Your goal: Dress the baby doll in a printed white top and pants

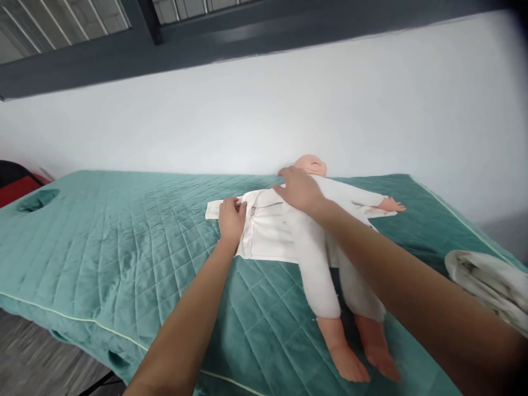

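A baby doll [313,242] with a white cloth body lies on its back, its head [312,163] towards the wall and its bare feet towards me. Under it, a white baby shirt [268,236] is spread out to the left, and part of it shows beneath the doll's outstretched arm on the right. My left hand [232,220] is closed on the shirt by its left sleeve, fingers curled into the cloth. Across the doll's upper body reaches my right arm. My right hand [300,188] rests at the doll's shoulder beside the head, thumb and fingers apart; its palm side is hidden.
A green quilted cover [157,236] lies over the bed, with a hole [38,201] at the far left. Folded white cloth [490,280] lies at the right. A white wall [198,121] runs behind, below a dark window frame [231,36].
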Motion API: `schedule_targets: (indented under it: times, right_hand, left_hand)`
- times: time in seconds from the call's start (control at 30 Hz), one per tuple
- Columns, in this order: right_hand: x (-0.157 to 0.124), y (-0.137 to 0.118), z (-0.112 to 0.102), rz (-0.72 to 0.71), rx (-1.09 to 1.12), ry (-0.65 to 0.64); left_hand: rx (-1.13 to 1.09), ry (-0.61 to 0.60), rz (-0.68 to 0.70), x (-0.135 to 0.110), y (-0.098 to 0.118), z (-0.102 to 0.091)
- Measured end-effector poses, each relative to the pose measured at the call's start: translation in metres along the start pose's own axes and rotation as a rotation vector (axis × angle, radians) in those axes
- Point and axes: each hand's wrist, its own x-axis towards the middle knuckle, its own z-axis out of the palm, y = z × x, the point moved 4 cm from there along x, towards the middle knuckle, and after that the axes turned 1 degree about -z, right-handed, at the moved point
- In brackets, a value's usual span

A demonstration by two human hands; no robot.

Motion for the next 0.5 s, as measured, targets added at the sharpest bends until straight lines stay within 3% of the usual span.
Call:
schedule_targets:
  times: [0.13, 0.27, 0.37, 0.5]
  right_hand:
    - [-0.023, 0.070, -0.023, 0.265, 0.172, 0.203]
    - [-0.065, 0.133, -0.014, 0.647, 0.376, 0.324]
    - [-0.086, 0.154, -0.002, 0.752, 0.364, 0.248]
    - [-0.090, 0.155, 0.002, 0.721, 0.411, 0.206]
  left_hand:
    - [0.080, -0.037, 0.028, 0.001, 0.000, 0.005]
    - [0.129, -0.048, 0.108, -0.003, 0.009, 0.003]
    - [0.130, -0.032, 0.147, -0.008, 0.015, -0.002]
    - [0.080, -0.066, 0.162, -0.018, 0.025, -0.006]
